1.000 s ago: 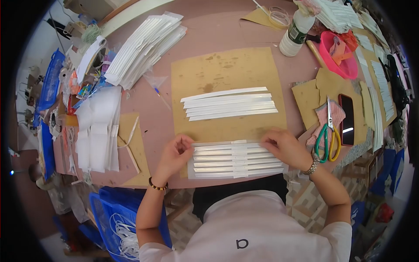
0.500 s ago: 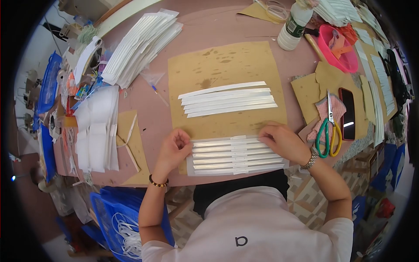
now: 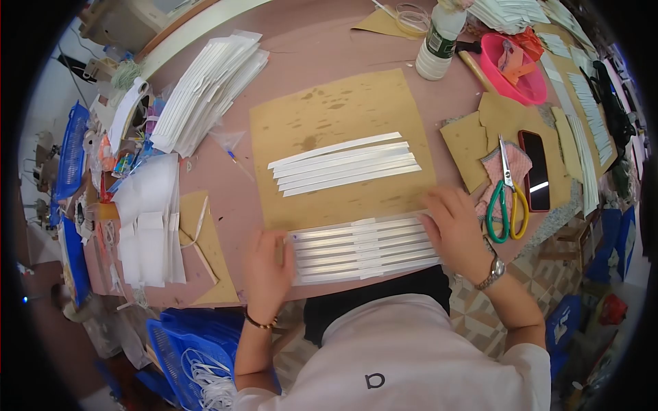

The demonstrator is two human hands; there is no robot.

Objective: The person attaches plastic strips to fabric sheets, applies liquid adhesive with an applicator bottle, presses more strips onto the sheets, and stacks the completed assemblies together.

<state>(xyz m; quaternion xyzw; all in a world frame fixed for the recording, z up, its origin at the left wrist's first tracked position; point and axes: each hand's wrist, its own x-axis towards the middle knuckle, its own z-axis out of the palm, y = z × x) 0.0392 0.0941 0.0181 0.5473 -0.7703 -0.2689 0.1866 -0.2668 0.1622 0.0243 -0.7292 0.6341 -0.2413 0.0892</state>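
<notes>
Head view: I see the right hand (image 3: 456,233) loosely open at the strip sheet's (image 3: 367,250) three-o'clock end, the left hand (image 3: 269,268) at nine, its grip unclear, probably to square it; loose strips (image 3: 343,162) lie at twelve.

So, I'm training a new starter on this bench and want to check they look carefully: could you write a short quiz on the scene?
1. Which lies on the pink cloth? A) bottle B) scissors C) blue basket
2. True or false: the left hand and right hand are at opposite ends of the panel of strips nearest the person.
3. Fill in: the scissors have one green handle and one ____ handle.

Key: 1 B; 2 true; 3 yellow
</notes>
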